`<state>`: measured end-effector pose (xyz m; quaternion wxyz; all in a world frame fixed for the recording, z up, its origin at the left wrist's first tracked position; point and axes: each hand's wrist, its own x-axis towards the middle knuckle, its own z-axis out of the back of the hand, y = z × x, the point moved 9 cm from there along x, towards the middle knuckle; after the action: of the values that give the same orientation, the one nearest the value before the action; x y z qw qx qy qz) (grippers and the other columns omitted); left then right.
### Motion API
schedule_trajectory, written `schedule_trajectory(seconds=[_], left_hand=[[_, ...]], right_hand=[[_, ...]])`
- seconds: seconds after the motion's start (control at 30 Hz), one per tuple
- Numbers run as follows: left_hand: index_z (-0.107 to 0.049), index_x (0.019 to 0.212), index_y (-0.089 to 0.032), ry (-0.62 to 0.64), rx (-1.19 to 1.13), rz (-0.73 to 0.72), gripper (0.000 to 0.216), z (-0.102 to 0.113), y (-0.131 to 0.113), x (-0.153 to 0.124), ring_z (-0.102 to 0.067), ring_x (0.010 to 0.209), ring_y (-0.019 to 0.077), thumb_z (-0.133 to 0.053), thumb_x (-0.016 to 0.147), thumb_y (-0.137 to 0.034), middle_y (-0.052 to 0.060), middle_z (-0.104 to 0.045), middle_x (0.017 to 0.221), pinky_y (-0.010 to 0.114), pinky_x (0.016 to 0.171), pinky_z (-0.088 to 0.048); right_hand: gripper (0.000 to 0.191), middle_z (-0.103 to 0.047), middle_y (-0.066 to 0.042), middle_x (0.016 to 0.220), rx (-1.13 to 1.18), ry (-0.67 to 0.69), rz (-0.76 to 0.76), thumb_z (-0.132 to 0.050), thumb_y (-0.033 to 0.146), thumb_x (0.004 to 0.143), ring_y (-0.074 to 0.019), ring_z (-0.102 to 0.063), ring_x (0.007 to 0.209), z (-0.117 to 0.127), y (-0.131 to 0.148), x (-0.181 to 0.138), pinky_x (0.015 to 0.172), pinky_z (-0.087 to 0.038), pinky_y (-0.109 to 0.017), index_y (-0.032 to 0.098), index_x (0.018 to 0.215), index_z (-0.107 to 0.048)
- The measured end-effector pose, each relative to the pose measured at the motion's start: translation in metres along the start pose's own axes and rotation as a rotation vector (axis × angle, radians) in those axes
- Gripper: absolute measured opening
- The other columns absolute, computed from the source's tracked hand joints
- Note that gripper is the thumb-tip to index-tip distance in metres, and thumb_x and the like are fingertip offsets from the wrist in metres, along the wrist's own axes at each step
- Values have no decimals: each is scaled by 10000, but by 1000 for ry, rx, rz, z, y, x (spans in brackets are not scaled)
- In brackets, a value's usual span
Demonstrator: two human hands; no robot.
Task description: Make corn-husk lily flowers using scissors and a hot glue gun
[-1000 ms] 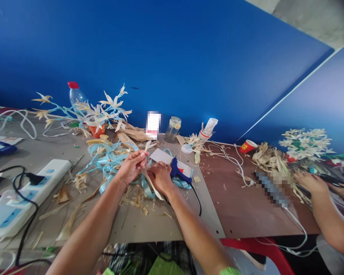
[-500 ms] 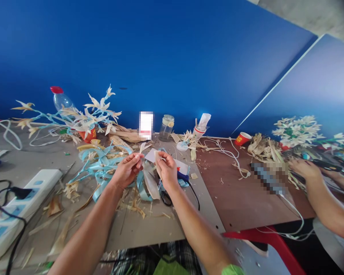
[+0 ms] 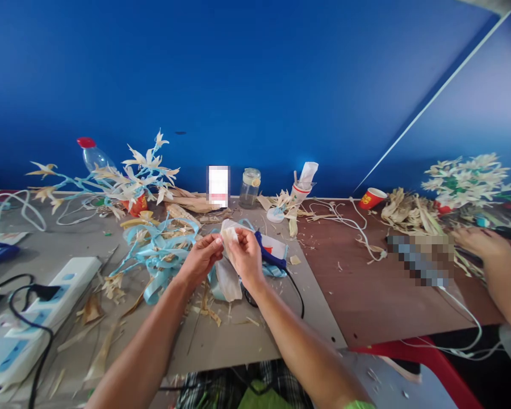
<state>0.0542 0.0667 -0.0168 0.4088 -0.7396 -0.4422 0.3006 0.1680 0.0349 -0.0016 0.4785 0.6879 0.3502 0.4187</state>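
Observation:
Over the middle of the table, my right hand (image 3: 247, 258) pinches a pale strip of dried corn husk (image 3: 229, 230) upright between thumb and fingers. My left hand (image 3: 203, 257) is closed at the strip's left edge, its fingertips meeting those of the right. Whether it also has the small husk piece seen before, I cannot make out. Another pale husk piece (image 3: 230, 281) lies below my hands. A blue glue gun (image 3: 270, 255) rests just right of my right hand. Tangled light-blue ribbon (image 3: 164, 258) is heaped left of my left hand.
Husk flowers on blue stems (image 3: 142, 170) stand at the back left, near a white power strip (image 3: 63, 295). A glass jar (image 3: 250, 190) and a red cup (image 3: 371, 199) are along the wall. A co-worker's hand (image 3: 481, 244) is at the right. Husk scraps litter the table.
My hands have come together, with the left fingers now at the husk strip. The small pointed husk piece in the left hand no longer shows. The view has shifted slightly.

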Motion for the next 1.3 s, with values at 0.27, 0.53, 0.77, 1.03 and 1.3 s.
schedule_trajectory(seconds=[0.27,0.53,0.77,1.03,1.3], left_hand=[[-606,695,-126,23,-33,-24,206,0,-3,-1,-416,510,53,-734,670,-285,-23,-500,574,186,539,-366],[-552,647,-142,-58,-87,-64,239,10,-14,-1,-331,437,36,-737,661,-292,-76,-356,461,164,495,-342],[-587,725,-138,-53,-110,-70,238,11,-12,1,-327,449,38,-718,690,-334,-75,-349,490,172,499,-342],[-581,805,-161,-36,17,-100,317,-2,-4,-1,-438,513,53,-762,621,-344,-51,-511,599,192,536,-354],[-554,728,-154,-118,136,-101,262,6,-4,-2,-395,481,53,-711,677,-358,-56,-470,550,189,495,-303]], right_hand=[[348,-585,-9,777,-72,127,46,-603,299,748,-130,-564,661,-14,10,-7,634,-482,-265,184,1063,-509],[194,-568,14,634,-96,243,-140,-597,357,719,-106,-484,571,-19,-1,-5,525,-392,-212,165,743,-608],[191,-514,41,594,2,99,-182,-569,363,720,-90,-423,528,-6,-9,0,519,-352,-212,173,700,-561],[203,-561,7,693,-210,-97,-50,-566,366,731,-127,-489,622,17,2,4,587,-403,-248,171,768,-526],[219,-485,66,567,78,-4,-213,-613,371,688,-81,-396,476,2,-12,0,466,-328,-208,186,754,-514]])
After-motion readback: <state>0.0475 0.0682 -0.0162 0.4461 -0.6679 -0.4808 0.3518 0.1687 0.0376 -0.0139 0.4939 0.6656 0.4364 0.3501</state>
